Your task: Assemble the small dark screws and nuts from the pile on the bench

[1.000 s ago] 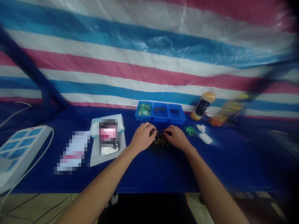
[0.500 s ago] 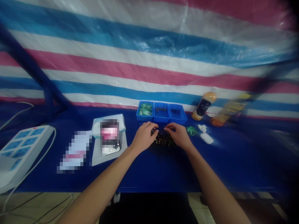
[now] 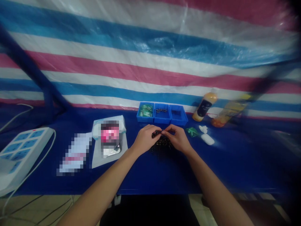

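The left hand [image 3: 145, 139] and right hand [image 3: 178, 138] were together, pinching a small dark metal part [image 3: 156, 134] above a heap of small metal fittings [image 3: 161, 148] on the bench [image 3: 218, 169], a three-compartment blue tray [image 3: 162, 114] at twelve o'clock.

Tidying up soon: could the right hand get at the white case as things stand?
Likely yes: the right hand is close to the white case, with nothing between them on the blue table.
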The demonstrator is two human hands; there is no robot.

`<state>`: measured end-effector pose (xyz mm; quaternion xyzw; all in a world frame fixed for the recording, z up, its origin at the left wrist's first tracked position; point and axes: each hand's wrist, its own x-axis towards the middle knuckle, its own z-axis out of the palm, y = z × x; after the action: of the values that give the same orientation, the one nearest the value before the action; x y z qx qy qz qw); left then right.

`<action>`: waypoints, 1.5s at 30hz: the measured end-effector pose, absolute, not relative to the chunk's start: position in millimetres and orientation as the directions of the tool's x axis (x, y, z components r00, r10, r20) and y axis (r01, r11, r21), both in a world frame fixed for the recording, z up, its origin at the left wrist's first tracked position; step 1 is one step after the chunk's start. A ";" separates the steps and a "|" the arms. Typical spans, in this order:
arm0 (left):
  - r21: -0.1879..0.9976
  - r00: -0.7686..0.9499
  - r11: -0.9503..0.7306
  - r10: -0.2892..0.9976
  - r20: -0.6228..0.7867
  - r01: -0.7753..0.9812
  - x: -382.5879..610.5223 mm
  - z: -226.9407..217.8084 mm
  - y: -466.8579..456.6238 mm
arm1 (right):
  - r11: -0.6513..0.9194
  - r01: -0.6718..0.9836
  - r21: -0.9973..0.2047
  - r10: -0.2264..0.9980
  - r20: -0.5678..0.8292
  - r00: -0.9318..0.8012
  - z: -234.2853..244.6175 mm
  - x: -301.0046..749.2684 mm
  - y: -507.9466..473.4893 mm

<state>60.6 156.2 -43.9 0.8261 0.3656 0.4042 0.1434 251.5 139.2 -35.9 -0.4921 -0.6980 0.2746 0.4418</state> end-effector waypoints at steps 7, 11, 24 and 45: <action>0.565 0.418 -0.694 0.720 0.555 0.446 60.8 -39.7 155.3 | 0.356 0.410 -0.840 0.934 0.328 -0.140 -34.9 249.8 139.4; 0.629 0.387 -0.650 0.759 0.523 0.425 61.9 -35.3 153.2 | 0.347 0.365 -0.864 0.938 0.313 -0.150 -32.2 249.5 138.3; 0.834 0.244 -0.460 0.884 0.399 0.306 62.1 -34.0 152.4 | 0.361 0.303 -0.882 0.929 0.311 -0.202 -32.5 246.4 138.1; 0.970 0.335 -0.234 0.920 0.201 0.062 59.3 -28.4 158.0 | 0.239 0.299 -0.924 0.959 0.175 -0.224 -29.5 250.9 137.0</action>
<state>59.3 158.0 -28.4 0.6529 0.3761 0.4369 0.4914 250.9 137.0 -29.5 -0.4684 -0.6713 0.4015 0.4108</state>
